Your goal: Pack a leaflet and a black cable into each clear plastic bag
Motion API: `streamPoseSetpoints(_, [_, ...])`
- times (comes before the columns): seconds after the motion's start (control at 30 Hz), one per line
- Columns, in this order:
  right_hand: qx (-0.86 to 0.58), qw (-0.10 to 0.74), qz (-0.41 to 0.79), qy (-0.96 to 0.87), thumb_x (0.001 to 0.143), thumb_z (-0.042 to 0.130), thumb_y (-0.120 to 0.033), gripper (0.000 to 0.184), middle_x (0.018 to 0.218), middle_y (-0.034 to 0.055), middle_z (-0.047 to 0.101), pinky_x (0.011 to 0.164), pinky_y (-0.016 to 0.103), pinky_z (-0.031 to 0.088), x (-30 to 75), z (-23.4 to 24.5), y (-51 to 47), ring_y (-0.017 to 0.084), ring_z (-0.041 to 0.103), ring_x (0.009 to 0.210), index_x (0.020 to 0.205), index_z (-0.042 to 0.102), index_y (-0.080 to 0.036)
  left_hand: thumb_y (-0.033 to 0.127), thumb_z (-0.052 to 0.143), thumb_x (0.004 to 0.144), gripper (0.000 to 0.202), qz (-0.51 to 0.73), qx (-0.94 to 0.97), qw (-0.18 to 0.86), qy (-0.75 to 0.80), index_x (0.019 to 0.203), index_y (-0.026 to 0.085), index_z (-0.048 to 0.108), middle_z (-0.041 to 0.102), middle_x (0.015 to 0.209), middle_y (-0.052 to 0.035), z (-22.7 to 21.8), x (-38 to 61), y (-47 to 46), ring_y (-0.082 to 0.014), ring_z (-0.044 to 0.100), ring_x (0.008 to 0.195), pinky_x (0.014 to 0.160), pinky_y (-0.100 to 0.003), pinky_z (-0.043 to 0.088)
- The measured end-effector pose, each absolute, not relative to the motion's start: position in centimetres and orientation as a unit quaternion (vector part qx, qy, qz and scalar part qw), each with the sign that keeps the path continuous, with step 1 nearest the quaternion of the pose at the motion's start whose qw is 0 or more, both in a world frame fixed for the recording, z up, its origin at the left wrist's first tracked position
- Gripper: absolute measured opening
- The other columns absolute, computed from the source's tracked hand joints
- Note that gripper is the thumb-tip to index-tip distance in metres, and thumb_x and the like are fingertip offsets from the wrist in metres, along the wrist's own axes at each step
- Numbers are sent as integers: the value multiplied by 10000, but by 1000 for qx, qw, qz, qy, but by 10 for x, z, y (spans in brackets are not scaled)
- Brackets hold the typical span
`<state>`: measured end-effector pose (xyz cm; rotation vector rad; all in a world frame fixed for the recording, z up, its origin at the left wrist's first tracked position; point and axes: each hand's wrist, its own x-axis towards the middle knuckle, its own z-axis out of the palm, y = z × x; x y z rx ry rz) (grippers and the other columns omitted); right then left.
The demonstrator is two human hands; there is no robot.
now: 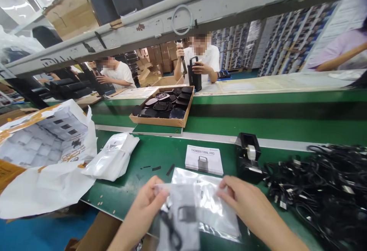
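Between thumb and fingers, my left hand pinches the top edge of a clear plastic bag. Inside the bag show a black cable and a pale printed booklet. My right hand is closed in a pinch over flat clear plastic bags lying on the green bench. Whether its fingertips grip a bag's edge is unclear. Just beyond the hands lies a stack of white booklets marked THUNDER TRAIL PRO.
A black tape dispenser and a heap of black cables are at the right. Plastic bags and an open white sack lie left. Behind stands a carton of black parts; a co-worker holds a black speaker.
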<state>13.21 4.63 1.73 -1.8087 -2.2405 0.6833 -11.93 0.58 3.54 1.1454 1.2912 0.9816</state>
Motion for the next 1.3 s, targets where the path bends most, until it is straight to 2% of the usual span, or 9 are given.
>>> streamPoseSetpoints(0.13, [-555, 92, 142, -815, 817, 575, -124, 338, 1251, 153, 568, 899, 428, 392, 118, 24, 78, 315, 499, 1136, 1153, 597, -154, 401, 573, 820, 232, 208, 568, 492, 626, 695, 210, 533, 471, 615, 52, 37, -198, -28, -121, 437, 579, 553, -190, 374])
streamPoseSetpoints(0.27, [-517, 56, 109, -847, 763, 648, -99, 408, 1234, 157, 590, 897, 452, 416, 108, 20, 106, 320, 519, 1131, 1165, 599, -153, 310, 664, 671, 180, 100, 527, 422, 731, 843, 260, 681, 675, 782, 27, 22, -250, -58, -204, 623, 763, 684, -230, 470])
streamPoseSetpoints(0.4, [-508, 7, 97, -856, 772, 674, -152, 307, 1060, 97, 665, 846, 419, 467, 109, 20, 122, 250, 610, 982, 1076, 629, -156, 365, 673, 693, 344, 161, 505, 424, 734, 1027, 283, 672, 717, 969, 2, 22, -247, -57, -248, 641, 953, 852, -312, 467])
streamPoseSetpoints(0.63, [-507, -60, 69, -857, 874, 582, -303, 189, 981, 42, 664, 766, 384, 519, 107, 30, 126, 168, 638, 840, 982, 630, -155, 401, 658, 764, 315, 277, 502, 572, 587, 950, 149, 629, 725, 883, -82, 27, -160, 15, -206, 668, 784, 728, -314, 509])
streamPoseSetpoints(0.73, [-499, -49, 49, -864, 887, 565, -295, 166, 916, 27, 668, 747, 366, 521, 107, 27, 122, 151, 639, 791, 914, 634, -147, 383, 674, 762, 346, 382, 500, 543, 556, 1017, 156, 617, 695, 1033, -124, 14, -123, 46, -237, 646, 952, 853, -366, 482])
streamPoseSetpoints(0.87, [-497, 20, 25, -867, 887, 548, -201, 124, 794, 15, 678, 677, 341, 512, 112, 21, 118, 146, 637, 690, 825, 638, -142, 378, 692, 752, 380, 467, 504, 477, 547, 1062, 187, 584, 603, 1211, -125, 1, -89, 74, -247, 526, 1171, 1020, -369, 357])
streamPoseSetpoints(1.03, [-443, 154, 30, -883, 826, 494, -27, 256, 928, 34, 728, 778, 338, 473, 115, 5, 90, 184, 657, 848, 857, 665, -214, 508, 586, 799, 445, 477, 469, 493, 556, 1066, 187, 430, 661, 852, -73, 2, -73, 80, -223, 655, 761, 734, -382, 501])
streamPoseSetpoints(1.17, [-507, 309, 72, -801, 873, 493, -302, 250, 1284, 144, 569, 909, 440, 446, 117, -11, 55, 282, 524, 1166, 1067, 607, -192, 395, 718, 720, 526, 504, 436, 543, 510, 1069, 220, 365, 675, 889, -42, 11, -69, 66, -191, 652, 806, 736, -311, 492])
streamPoseSetpoints(1.3, [-587, 434, 440, -523, 797, 546, -497, 576, 1039, 127, 676, 616, 337, 538, 132, -10, 28, 236, 658, 797, 1252, 463, -154, 324, 746, 711, 531, 508, 419, 600, 454, 1069, 213, 369, 677, 833, -29, 16, -59, 52, -182, 648, 792, 776, -324, 480])
